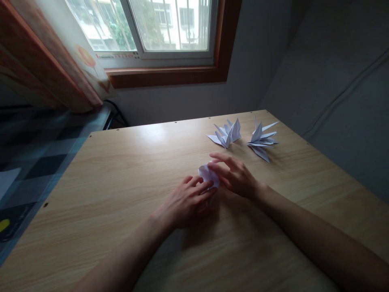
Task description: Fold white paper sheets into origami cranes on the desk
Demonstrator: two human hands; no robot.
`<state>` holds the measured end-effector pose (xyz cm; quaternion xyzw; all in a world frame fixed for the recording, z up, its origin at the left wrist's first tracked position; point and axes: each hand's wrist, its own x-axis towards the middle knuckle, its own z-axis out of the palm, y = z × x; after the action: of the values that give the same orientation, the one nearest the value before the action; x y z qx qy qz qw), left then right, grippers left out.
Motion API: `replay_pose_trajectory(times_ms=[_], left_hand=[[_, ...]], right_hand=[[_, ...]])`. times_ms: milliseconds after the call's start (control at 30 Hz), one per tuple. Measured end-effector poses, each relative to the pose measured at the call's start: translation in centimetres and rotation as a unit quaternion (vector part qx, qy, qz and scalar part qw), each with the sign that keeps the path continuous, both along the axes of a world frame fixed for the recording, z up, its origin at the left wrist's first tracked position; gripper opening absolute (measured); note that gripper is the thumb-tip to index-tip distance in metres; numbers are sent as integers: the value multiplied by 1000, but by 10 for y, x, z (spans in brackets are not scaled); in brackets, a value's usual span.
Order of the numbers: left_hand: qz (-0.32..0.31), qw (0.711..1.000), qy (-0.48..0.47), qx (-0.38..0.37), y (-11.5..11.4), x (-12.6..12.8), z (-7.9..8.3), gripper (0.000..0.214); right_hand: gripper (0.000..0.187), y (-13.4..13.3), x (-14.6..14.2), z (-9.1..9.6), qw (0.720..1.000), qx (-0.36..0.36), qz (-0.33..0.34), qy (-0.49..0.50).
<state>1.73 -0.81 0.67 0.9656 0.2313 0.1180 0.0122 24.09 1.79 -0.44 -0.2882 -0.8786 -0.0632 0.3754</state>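
Observation:
Between my two hands is a small piece of folded white paper (208, 172), low over the wooden table (121, 182). My left hand (193, 197) is closed on its near side, with the fingers covering part of it. My right hand (232, 172) grips the paper's right edge with bent fingers. How the paper's lower part is folded is hidden behind my fingers. Beyond my hands stand two spiky folded-paper pieces, one paper piece (227, 134) straight behind and another paper piece (263, 140) farther right.
A checkered cloth (33, 162) covers a surface to the left of the table. A curtain (51, 52) hangs by the window (170, 28) at the back. Along the right wall runs a cable (340, 95).

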Motion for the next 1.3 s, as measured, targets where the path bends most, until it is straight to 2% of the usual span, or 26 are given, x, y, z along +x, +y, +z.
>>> replay_pose_trajectory(times_ms=[67, 100, 133, 200, 267, 367, 400, 500, 633, 833, 1100, 1300], left_hand=[[-1, 1000, -9, 1, 0, 0, 0, 43], [-5, 1000, -18, 4, 0, 0, 0, 41], [-10, 999, -30, 10, 1, 0, -1, 36], [-10, 997, -76, 31, 1, -1, -2, 22], [23, 986, -150, 66, 3, -3, -4, 19], [96, 965, -227, 95, 8, -6, -8, 19], [106, 965, -223, 87, 10, -6, -8, 15], [88, 981, -170, 37, 16, -7, -11, 23], [71, 984, -163, -11, 19, -7, -13, 11], [122, 973, -193, -17, 19, -9, -15, 17], [189, 952, -230, -67, 18, -7, -8, 20], [189, 954, -227, -57, 19, -6, -8, 14]], right_hand=[[73, 2, -1, -8, 996, -42, 0, 74], [73, 2, -1, -11, 993, -69, -8, 93], [67, 3, -1, -13, 991, -94, -17, 98], [42, 3, -1, -15, 988, -133, -32, 73], [22, 2, 0, -16, 986, -158, -33, 44], [16, 1, 3, -17, 984, -175, -24, 35], [15, 0, 3, -17, 984, -173, -19, 32], [15, -1, 5, -16, 987, -159, 10, 8], [11, -2, 6, -12, 984, -175, 34, 5], [18, -4, 2, -6, 974, -224, -9, 33], [13, -7, -3, -3, 931, -343, -56, 115], [12, -7, -1, -5, 904, -397, -41, 154]])
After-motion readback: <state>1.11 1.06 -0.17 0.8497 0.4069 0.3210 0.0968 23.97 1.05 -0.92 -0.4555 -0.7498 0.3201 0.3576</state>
